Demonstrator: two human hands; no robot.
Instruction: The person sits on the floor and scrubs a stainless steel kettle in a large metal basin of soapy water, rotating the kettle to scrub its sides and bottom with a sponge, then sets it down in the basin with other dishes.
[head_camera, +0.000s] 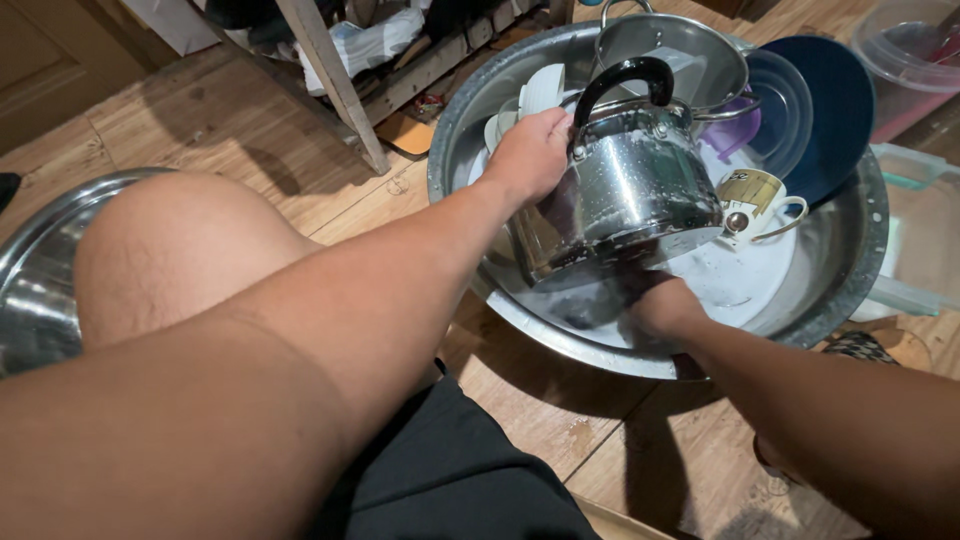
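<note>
A shiny steel kettle (632, 190) with a black handle lies tilted over a wide metal basin (850, 270) of soapy water. My left hand (530, 155) grips the kettle's upper side near the handle's base. My right hand (665, 303) is under the kettle's bottom, its fingers hidden by the kettle and foam. A white mug (758, 195) with a printed pattern sits in the basin just right of the kettle.
In the basin's far side lie a steel pot (672, 55), dark blue plates (830, 100) and white dishes (535, 95). A second metal basin (35, 290) sits at the left past my knee (170, 250). Clear plastic containers (915, 60) stand at the right; wooden furniture legs (335, 80) behind.
</note>
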